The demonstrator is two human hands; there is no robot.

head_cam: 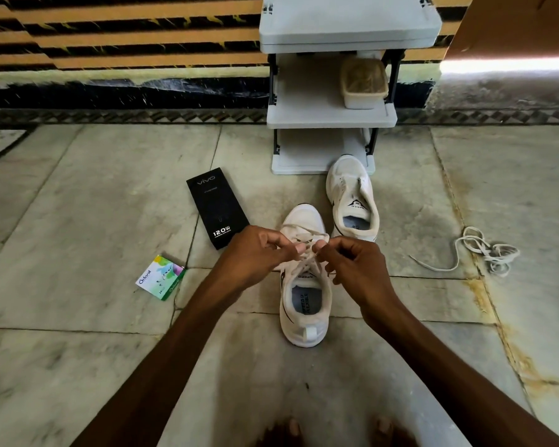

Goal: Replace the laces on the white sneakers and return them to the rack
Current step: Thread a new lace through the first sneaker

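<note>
On the floor (pixel 78 221) before the rack (pixel 331 119), your left hand (pixel 259 250) and right hand (pixel 355 262) both pinch the lace (pixel 305 232) over the near sneaker (pixel 305 304); work one eyelet row at a time, pulling both sides evenly, no snags.

The way to the shoe rack (pixel 329 119) runs straight ahead, but the far sneaker (pixel 352 191) lies just in front of its bottom shelf, toe at the shelf's edge, blocking the right part of that opening. The middle shelf carries a plastic container (pixel 363 85) on its right side; its left side is bare. The left hand (pixel 259 250) and right hand (pixel 355 262) pinch the threaded lace (pixel 304 234) and cover the near sneaker (pixel 305 304) from above. Left of it lie the black vivo box (pixel 217 204) and the Odonil packet (pixel 160 278) – to the right, bare floor tiles (pixel 410 201) reach as far as the loose lace (pixel 480 253)
</note>
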